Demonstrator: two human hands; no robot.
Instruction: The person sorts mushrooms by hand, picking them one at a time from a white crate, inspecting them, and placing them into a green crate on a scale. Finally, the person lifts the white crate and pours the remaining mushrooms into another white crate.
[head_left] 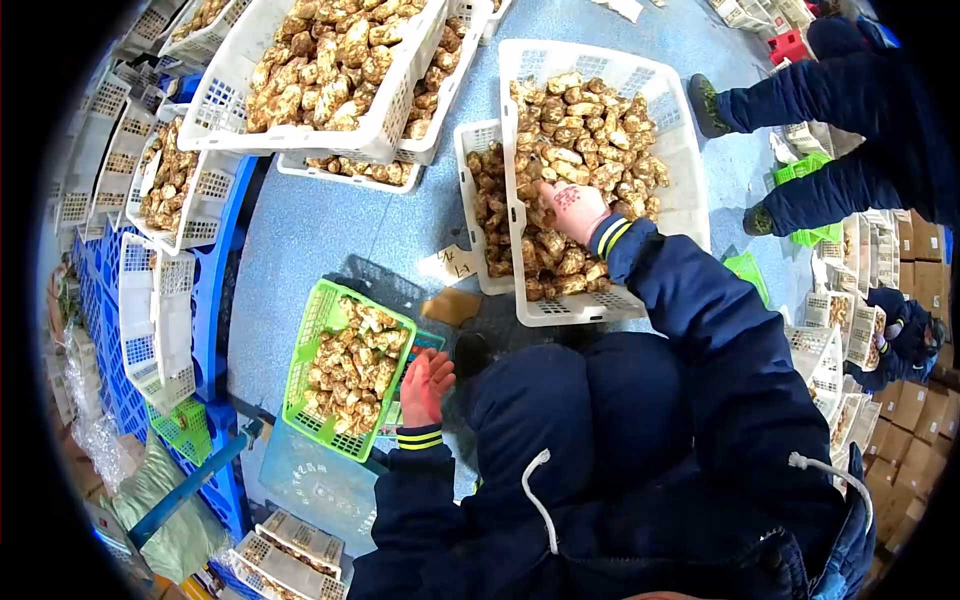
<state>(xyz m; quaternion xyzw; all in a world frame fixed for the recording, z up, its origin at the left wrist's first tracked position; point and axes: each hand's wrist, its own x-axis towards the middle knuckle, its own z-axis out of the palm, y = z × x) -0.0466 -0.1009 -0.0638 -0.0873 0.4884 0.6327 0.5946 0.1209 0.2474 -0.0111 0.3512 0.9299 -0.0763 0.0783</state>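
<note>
My right hand [572, 208], in a pale glove with red print, reaches into a large white crate [682, 205] heaped with brown mushrooms [585, 140]; its fingers press down among them and what they grip is hidden. My left hand [427, 386] hangs with fingers apart and empty beside a small green basket [310, 345] filled with the same mushrooms. Both arms wear dark blue sleeves with yellow-striped cuffs.
More white crates of mushrooms [320, 60] stand at the back and left, on blue pallets [110, 300]. A second white crate [470, 200] is next to the large one. Another person in dark blue [850, 130] stands at right. Cardboard boxes [915, 400] line the right edge.
</note>
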